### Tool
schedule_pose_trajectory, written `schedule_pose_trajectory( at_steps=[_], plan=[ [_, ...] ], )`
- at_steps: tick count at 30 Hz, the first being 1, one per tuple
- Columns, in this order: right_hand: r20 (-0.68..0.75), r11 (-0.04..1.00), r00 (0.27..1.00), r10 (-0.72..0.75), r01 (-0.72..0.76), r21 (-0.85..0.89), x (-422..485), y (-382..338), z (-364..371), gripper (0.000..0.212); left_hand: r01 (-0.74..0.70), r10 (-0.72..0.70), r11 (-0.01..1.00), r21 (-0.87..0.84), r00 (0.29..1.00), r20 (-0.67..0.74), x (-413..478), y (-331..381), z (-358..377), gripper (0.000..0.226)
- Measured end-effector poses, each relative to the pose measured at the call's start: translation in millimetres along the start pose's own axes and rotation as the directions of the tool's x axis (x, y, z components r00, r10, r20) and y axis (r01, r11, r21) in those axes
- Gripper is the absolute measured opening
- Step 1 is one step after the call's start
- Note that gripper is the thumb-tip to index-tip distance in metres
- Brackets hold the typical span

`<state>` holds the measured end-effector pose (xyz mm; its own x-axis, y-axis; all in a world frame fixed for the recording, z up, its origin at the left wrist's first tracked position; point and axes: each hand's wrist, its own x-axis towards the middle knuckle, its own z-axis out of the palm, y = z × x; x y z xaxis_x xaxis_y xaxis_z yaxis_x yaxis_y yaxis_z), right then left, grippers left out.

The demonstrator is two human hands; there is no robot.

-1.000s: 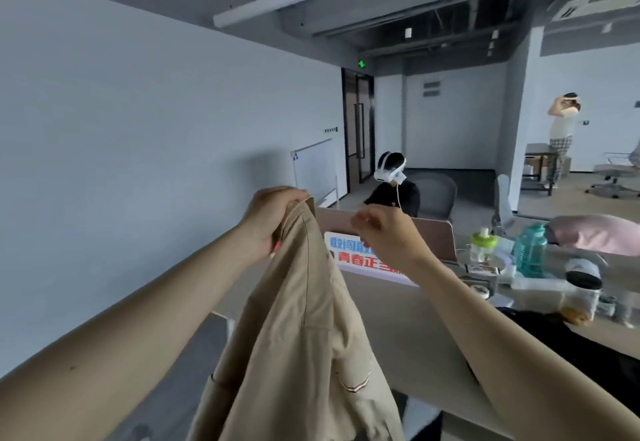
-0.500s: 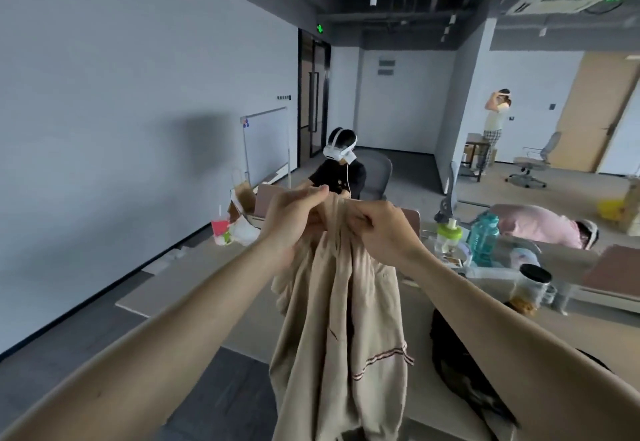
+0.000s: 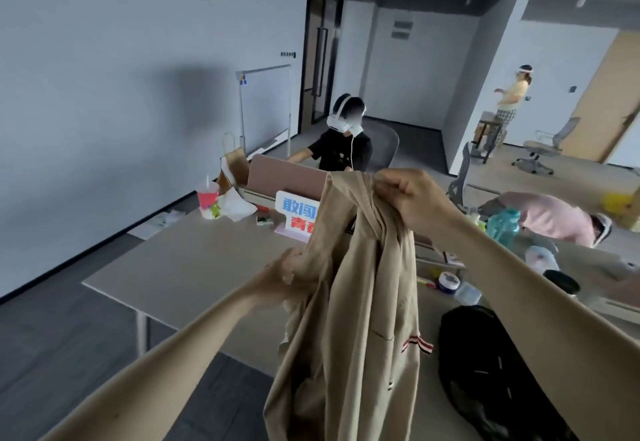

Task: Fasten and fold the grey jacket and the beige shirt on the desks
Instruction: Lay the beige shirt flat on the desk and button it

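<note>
I see the pale tabletop (image 3: 194, 267) running from the left to the far right. In front of it the beige shirt (image 3: 363, 319) hangs in the air, drooping past the bottom of view. A dark heap of cloth (image 3: 485, 364) lies on the tabletop just right of the shirt; I cannot tell whether it is the jacket. The right hand (image 3: 412, 198) has its fingers clamped on the shirt's bunched top. The left hand (image 3: 291, 274), lower and nearer, clutches cloth at the shirt's left edge. A teal bottle (image 3: 504, 227) stands far right.
</note>
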<state>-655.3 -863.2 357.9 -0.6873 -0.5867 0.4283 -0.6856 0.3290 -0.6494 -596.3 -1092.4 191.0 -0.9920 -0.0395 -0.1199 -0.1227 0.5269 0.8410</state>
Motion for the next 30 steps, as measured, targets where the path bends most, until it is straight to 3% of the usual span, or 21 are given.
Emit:
schedule_pose_trajectory(
  at_steps=[2, 3, 8, 13, 17, 23, 30],
  plan=[
    [0.011, 1.0, 1.0, -0.011, 0.011, -0.011, 16.9, 21.9, 0.1, 0.034, 0.08, -0.087, 0.993, 0.088, 0.993, 0.08, 12.4, -4.7, 5.0, 0.043],
    [0.016, 1.0, 1.0, -0.009, 0.01, -0.028, 25.5, 35.5, 0.9, 0.029, 0.107, -0.114, 0.989, 0.106, 0.991, 0.069, 19.6, -8.3, 4.3, 0.041],
    [-0.009, 0.989, 0.994, 0.112, -0.112, -0.1, 64.1, 108.6, 2.0, 0.032, 0.156, -0.142, 0.984, 0.081, 0.978, -0.154, 53.3, -10.0, -28.7, 0.022],
    [0.034, 0.95, 0.949, 0.312, -0.312, -0.017, 91.1, 175.7, 15.4, 0.032, 0.131, -0.033, 0.966, 0.225, 0.919, -0.392, 89.5, -8.0, -87.6, 0.037],
    [0.112, 0.936, 0.932, 0.344, -0.35, 0.041, 107.1, 202.9, 34.2, 0.031, 0.147, -0.01, 0.965, 0.216, 0.846, -0.534, 120.0, 8.8, -134.3, 0.049],
    [0.108, 0.915, 0.911, 0.399, -0.403, 0.022, 146.2, 239.6, 68.4, 0.038, 0.186, 0.041, 0.924, 0.333, 0.819, -0.572, 170.7, 17.6, -185.3, 0.053],
    [-0.014, 0.85, 0.867, 0.498, -0.491, -0.193, 180.2, 291.3, 126.0, 0.041, 0.166, 0.045, 0.911, 0.378, 0.87, -0.49, 258.0, -30.9, -182.6, 0.045]
  ],
)
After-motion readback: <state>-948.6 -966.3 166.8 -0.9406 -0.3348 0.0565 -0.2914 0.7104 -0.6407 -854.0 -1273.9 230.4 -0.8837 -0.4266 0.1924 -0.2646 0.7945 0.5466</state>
